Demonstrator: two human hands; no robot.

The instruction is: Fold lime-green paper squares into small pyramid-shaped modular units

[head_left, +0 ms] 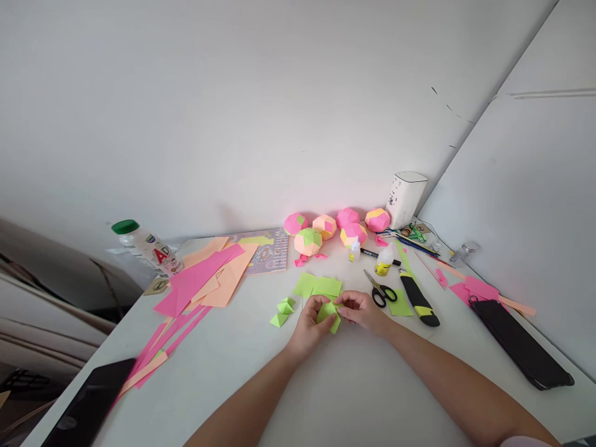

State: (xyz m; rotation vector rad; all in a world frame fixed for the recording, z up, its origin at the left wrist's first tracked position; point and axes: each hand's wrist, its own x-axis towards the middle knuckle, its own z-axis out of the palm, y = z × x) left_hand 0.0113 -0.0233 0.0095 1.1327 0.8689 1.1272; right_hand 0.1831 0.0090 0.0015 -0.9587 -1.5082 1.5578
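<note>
Between my two hands is a small piece of green paper [329, 315], partly folded. My left hand [307, 328] pinches its left side, thumb in front. At its right edge, the fingers of my right hand [362, 312] are pinched together on it. Just behind lie flat green paper squares [327, 286]. Several small folded green paper pieces [281, 313] rest left of my left hand. To the right of my right hand are black-handled scissors [380, 290] and another green square [400, 303].
Glue bottles [384, 261], a box cutter [419, 299] and a black phone [520, 341] lie to the right. Several paper balls [308, 241] line the wall. Pink and orange sheets [205, 273], a white bottle [148, 248] and a dark device [90, 403] occupy the left.
</note>
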